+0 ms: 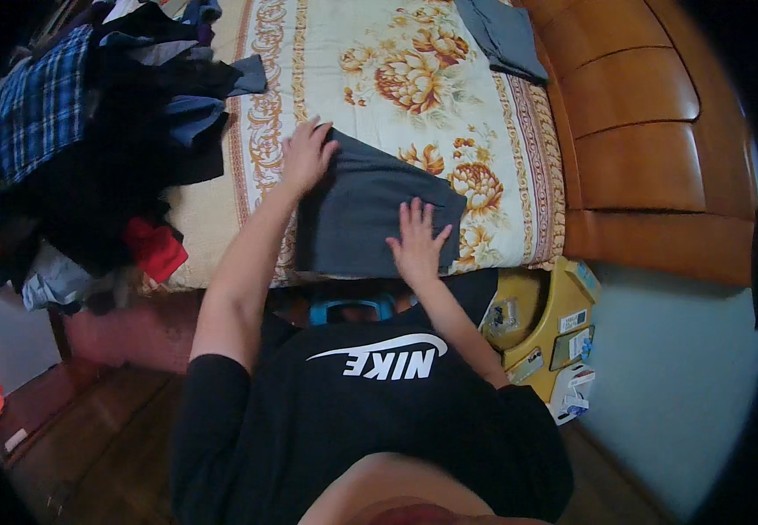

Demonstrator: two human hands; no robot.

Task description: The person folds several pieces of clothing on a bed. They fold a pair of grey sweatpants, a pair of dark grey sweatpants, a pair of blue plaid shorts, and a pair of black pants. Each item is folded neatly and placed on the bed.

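A dark grey garment, folded flat, (359, 210) lies on the floral bedspread (379, 125) at the near edge of the bed. My left hand (308, 156) rests on its far left corner, fingers spread over the cloth's edge and the bedspread. Palm down near the garment's right side is my right hand (418, 246), its fingers apart and pressed on the cloth. Neither hand grips anything. Another folded grey garment (507, 42) lies at the far right of the bed, by the headboard.
A large heap of dark clothes (123, 151) with a blue plaid shirt (44, 105) and a red cloth (154, 249) covers the bed's left. The brown padded headboard (641, 131) stands at the right. Below it is a yellow cabinet (539, 328) holding small items; a blue stool (352, 310) is under the bed's edge.
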